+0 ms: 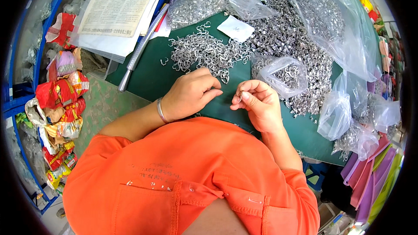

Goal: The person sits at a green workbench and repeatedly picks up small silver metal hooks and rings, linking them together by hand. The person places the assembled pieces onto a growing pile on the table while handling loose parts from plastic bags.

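My right hand [257,103] pinches a small bent metal clip [240,96] between thumb and forefinger, just above the green table [148,78]. My left hand [188,95] is curled beside it, fingertips close to the right hand; whether it holds a clip is hidden. A heap of the same small silver clips [204,52] lies right behind both hands. A metal bangle [160,110] sits on my left wrist.
A bigger mass of clips [287,39] spreads at the back right, with several clear plastic bags [331,26] of clips around it. A white paper slip [235,28], a metal rod [138,52] and printed papers [117,8] lie at the back left. Colourful wrappers [61,100] are piled left.
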`<control>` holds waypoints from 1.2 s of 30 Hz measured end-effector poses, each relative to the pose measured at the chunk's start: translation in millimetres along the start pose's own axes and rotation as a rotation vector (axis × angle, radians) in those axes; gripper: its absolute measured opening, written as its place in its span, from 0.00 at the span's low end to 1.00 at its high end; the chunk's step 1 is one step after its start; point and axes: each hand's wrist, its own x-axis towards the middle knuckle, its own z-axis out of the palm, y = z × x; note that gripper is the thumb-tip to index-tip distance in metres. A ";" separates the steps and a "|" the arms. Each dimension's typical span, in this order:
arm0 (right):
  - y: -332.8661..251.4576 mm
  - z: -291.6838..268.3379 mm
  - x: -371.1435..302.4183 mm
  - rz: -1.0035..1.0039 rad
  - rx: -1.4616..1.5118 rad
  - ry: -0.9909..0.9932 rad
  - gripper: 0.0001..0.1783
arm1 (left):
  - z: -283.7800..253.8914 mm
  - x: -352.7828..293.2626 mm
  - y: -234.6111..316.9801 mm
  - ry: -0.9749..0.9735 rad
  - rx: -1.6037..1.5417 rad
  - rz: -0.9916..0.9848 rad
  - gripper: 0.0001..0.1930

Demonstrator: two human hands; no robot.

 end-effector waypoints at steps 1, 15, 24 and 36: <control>-0.4 1.0 -0.1 -0.010 -0.005 -0.001 0.06 | 2.6 -0.8 -2.2 0.016 0.028 0.011 0.05; 4.5 12.7 32.2 -0.609 -1.379 0.001 0.09 | 0.2 -7.6 -8.0 -0.238 -1.210 -0.811 0.16; -6.5 10.6 25.4 -0.536 -1.350 -0.015 0.07 | -9.4 -5.7 -2.9 -0.124 -0.864 -0.708 0.10; 5.9 10.9 21.5 -0.529 -1.595 0.008 0.09 | -2.6 -2.5 -3.9 -0.159 -0.739 -0.567 0.07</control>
